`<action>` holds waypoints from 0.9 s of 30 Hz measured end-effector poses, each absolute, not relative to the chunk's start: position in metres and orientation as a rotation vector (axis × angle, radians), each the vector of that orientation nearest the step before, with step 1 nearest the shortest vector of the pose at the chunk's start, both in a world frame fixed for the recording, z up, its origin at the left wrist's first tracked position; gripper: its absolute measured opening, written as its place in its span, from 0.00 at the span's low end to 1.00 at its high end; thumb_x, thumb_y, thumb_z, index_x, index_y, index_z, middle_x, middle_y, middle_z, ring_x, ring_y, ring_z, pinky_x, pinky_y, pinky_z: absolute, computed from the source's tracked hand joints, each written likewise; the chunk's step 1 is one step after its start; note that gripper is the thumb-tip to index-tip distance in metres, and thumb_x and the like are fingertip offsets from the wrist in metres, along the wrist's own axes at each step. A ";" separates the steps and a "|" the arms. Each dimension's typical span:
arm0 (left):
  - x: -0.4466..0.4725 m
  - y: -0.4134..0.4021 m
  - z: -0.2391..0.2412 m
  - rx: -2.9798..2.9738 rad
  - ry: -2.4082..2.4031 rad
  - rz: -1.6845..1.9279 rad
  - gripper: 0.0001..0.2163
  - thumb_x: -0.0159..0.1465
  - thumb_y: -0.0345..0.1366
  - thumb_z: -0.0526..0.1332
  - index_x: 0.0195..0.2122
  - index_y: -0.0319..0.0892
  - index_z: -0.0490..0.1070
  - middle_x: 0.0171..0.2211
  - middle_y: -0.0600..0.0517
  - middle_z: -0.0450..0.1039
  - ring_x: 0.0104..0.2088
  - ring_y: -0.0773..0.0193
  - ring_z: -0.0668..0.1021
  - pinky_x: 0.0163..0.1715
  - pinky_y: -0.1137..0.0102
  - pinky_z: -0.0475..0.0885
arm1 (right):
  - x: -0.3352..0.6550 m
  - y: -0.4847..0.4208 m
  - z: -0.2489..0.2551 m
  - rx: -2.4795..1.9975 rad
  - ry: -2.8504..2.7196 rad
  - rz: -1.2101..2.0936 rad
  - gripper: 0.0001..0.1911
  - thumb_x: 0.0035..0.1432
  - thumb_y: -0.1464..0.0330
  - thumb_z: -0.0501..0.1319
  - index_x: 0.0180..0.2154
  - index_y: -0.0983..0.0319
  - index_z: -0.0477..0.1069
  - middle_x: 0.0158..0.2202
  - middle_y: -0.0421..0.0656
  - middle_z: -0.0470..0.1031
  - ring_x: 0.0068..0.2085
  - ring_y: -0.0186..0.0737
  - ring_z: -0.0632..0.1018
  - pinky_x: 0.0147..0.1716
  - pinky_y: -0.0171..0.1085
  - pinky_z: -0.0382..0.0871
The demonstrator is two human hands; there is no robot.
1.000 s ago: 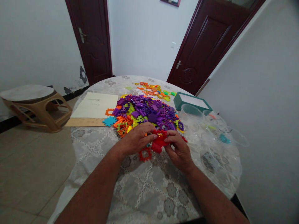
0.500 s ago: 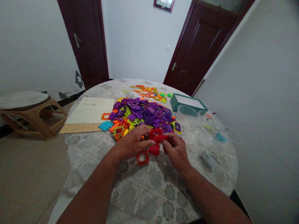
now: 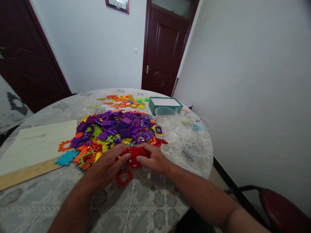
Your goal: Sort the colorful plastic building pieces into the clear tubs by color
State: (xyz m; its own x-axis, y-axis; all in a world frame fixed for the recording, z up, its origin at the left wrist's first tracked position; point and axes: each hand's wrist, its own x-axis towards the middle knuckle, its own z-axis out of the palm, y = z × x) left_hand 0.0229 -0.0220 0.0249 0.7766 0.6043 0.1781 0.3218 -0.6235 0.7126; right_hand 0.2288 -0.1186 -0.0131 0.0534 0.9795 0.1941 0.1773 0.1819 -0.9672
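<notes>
Between my two hands are red toothed plastic building pieces (image 3: 134, 157), close to the near edge of a big heap. My left hand (image 3: 107, 165) grips them from the left, its thumb pressed on the front. From the right, my right hand (image 3: 152, 157) pinches the same red pieces between thumb and fingers. Whether they are joined to each other is hard to see. A red square frame piece (image 3: 123, 177) with an open middle lies on the tablecloth just below my left hand. Behind my hands spreads the heap of purple, green, yellow and orange pieces (image 3: 121, 126).
At the left lie a paper sheet (image 3: 41, 142) and a wooden ruler-like strip (image 3: 31, 173), with a blue piece (image 3: 66, 157) beside them. Clear plastic tubs (image 3: 165, 116) and a green box (image 3: 165, 103) stand at the right. Orange and yellow pieces (image 3: 123, 102) lie farther back.
The camera view has swung right, so the table shifts left and a dark red chair appears. Both hands have drawn closer around the red pieces, and the piece hanging below them is now less visible.
</notes>
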 end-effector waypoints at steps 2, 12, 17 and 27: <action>0.023 -0.021 0.024 2.283 0.673 0.530 0.17 0.73 0.52 0.55 0.41 0.46 0.77 0.41 0.48 0.79 0.42 0.55 0.79 0.46 0.63 0.75 | 0.230 -0.120 -0.009 -1.284 -1.417 0.894 0.16 0.60 0.63 0.68 0.49 0.57 0.76 0.36 0.36 0.77 0.33 0.35 0.75 0.34 0.33 0.69; 0.023 -0.016 0.025 2.258 0.615 0.549 0.16 0.70 0.53 0.60 0.40 0.48 0.80 0.42 0.49 0.81 0.42 0.55 0.81 0.44 0.66 0.77 | 0.232 -0.124 0.003 -1.390 -1.573 0.660 0.12 0.59 0.63 0.68 0.44 0.57 0.74 0.32 0.34 0.72 0.31 0.34 0.70 0.31 0.32 0.63; 0.018 -0.016 0.022 2.262 0.670 0.647 0.12 0.70 0.47 0.61 0.44 0.48 0.80 0.49 0.48 0.81 0.49 0.54 0.81 0.51 0.64 0.76 | 0.273 -0.133 0.049 -1.562 -1.479 0.224 0.14 0.64 0.64 0.64 0.51 0.58 0.73 0.37 0.39 0.78 0.35 0.38 0.75 0.38 0.36 0.68; 0.017 -0.022 0.025 2.153 0.891 0.712 0.20 0.69 0.42 0.59 0.60 0.47 0.73 0.50 0.49 0.82 0.48 0.54 0.83 0.49 0.62 0.77 | 0.347 -0.119 0.055 -2.560 -1.358 -0.347 0.15 0.69 0.68 0.59 0.55 0.62 0.74 0.50 0.56 0.82 0.50 0.55 0.82 0.45 0.43 0.69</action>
